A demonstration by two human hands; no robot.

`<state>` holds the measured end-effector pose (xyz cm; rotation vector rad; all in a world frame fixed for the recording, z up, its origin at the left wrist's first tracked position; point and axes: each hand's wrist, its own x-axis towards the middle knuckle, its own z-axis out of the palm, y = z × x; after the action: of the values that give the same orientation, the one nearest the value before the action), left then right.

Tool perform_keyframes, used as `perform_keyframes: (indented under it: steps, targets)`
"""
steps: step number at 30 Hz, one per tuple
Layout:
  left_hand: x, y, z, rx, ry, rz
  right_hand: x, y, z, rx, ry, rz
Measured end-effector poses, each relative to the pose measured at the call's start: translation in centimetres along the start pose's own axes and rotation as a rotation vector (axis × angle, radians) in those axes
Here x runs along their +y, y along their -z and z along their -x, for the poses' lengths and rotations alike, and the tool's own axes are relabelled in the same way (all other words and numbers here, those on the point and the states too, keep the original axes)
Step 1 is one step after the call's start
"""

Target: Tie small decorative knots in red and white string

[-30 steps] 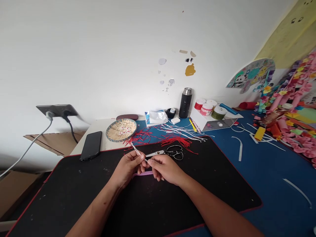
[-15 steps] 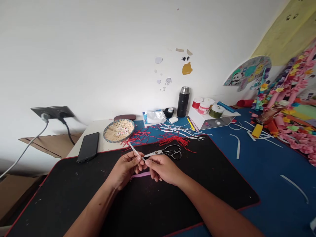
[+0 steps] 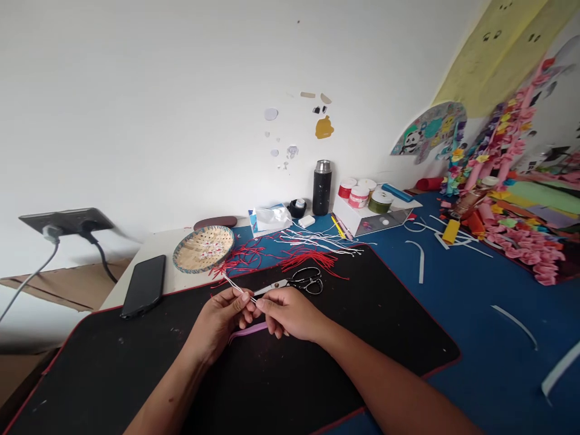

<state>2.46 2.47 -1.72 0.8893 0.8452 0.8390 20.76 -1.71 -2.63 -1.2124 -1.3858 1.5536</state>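
My left hand point(image 3: 222, 320) and my right hand point(image 3: 285, 313) meet fingertip to fingertip over the black mat point(image 3: 136, 362). Both pinch a thin white strip point(image 3: 233, 286) that sticks out up and to the left from my left fingers. A pink paper strip point(image 3: 247, 331) lies on the mat just under my hands. Black-handled scissors point(image 3: 299, 281) lie right behind my right hand. Loose red strips point(image 3: 308, 260) and white strips point(image 3: 317, 240) are scattered beyond the scissors.
A woven basket point(image 3: 203, 249) and a black phone point(image 3: 144, 285) sit at the left on a white board. A black flask point(image 3: 321, 187), tissue pack point(image 3: 270, 217) and glue jars point(image 3: 360, 194) stand by the wall. Pink paper flowers point(image 3: 525, 241) pile up at right.
The view has swung, so everything sits further left in the frame. My hands keep pinching the white strip together, with hardly any change in their grip.
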Motion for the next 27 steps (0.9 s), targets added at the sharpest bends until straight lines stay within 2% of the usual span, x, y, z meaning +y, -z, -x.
perform_keyframes:
  steps: [10, 17, 27]
  targets:
    - [0.21, -0.04, 0.19, 0.052, 0.022, 0.086, -0.40, -0.03, 0.21, -0.001, -0.006, -0.032]
    - [0.18, 0.24, 0.17, 0.004, 0.022, 0.098, -0.67, -0.15, 0.38, -0.002, -0.011, -0.035]
    - [0.38, 0.51, 0.08, 0.032, -0.057, 0.078, -0.80, -0.24, 0.51, 0.001, -0.011, -0.038]
